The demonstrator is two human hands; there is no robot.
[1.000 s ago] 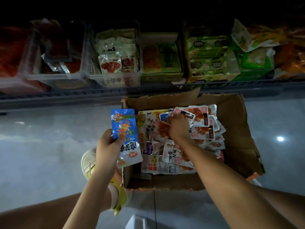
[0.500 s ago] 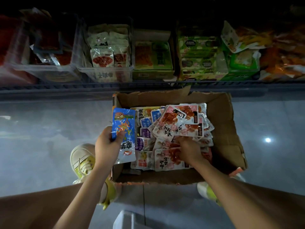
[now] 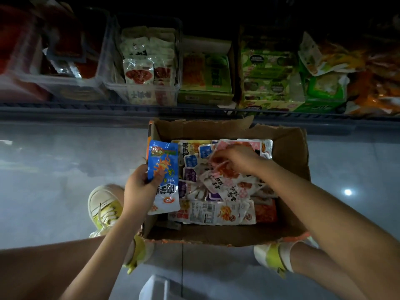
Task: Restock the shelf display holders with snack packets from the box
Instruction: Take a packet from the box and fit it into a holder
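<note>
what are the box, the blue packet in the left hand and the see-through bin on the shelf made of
The box looks like brown corrugated cardboard, matte, with torn, frayed edges. The blue packet is likely glossy plastic film: it shines and bends in the left hand. The bin seems to be clear rigid plastic, since the packets show through its walls.

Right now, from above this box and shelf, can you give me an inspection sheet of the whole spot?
Surface: glossy grey floor, a light reflected on it.
Job's things: open cardboard box on the floor, holding mixed snack packets; clear holder on the shelf, partly filled.
Clutter: nothing seen.
Grippers: left hand grips a blue packet at the box's left wall; right hand is in the box, fingers curled on pink packets, grip unclear.
Cables: nothing seen.
Surroundings: dim shelf with green cartons; yellow-and-white shoes by the box.
</note>
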